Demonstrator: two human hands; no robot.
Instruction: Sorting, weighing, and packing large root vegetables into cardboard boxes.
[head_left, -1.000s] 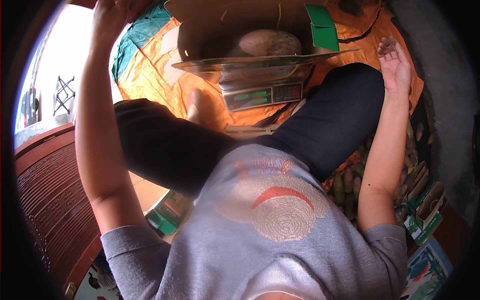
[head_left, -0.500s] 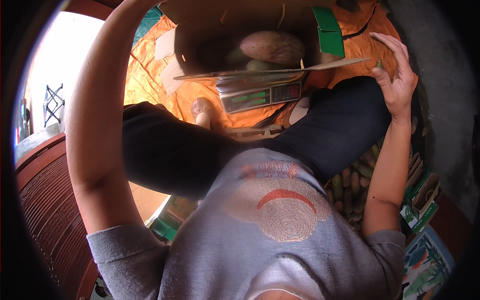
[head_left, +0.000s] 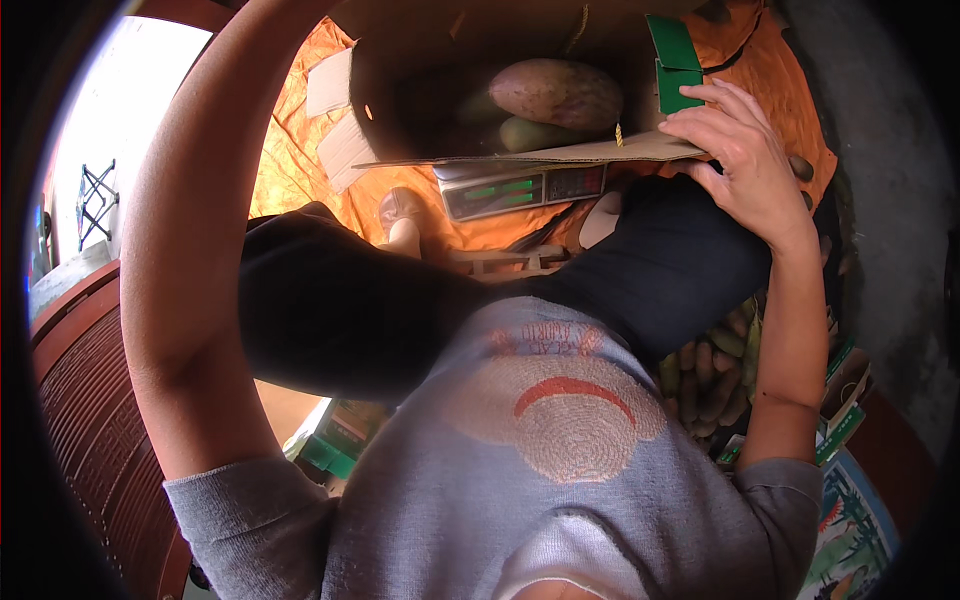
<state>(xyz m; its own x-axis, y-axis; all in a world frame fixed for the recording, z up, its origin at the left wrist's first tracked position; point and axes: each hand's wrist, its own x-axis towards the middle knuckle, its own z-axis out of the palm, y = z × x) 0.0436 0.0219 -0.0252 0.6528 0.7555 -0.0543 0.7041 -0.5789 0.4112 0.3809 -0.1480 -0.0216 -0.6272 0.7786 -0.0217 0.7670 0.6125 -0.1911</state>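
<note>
An open cardboard box (head_left: 420,80) rests on a digital scale (head_left: 500,195) with lit green digits. Inside lie a large purplish mango (head_left: 557,94) and a green one (head_left: 555,135) partly under it. My right hand (head_left: 740,150) is at the right end of the box's near flap (head_left: 640,150), fingers over it and thumb below, closed on its edge. My left forearm (head_left: 190,230) reaches up past the box's left side, and the left hand is beyond the upper edge of the view.
Orange sheeting (head_left: 290,130) lies under the scale. My bent legs (head_left: 330,300) flank the scale. Several mangoes (head_left: 710,375) are heaped by my right knee. Green printed cartons (head_left: 845,400) stand at the right, and a carved reddish wooden panel (head_left: 95,420) at the left.
My right hand has moved left and down from open air onto the box's near flap. The box has shifted slightly right in view. The left arm stays raised.
</note>
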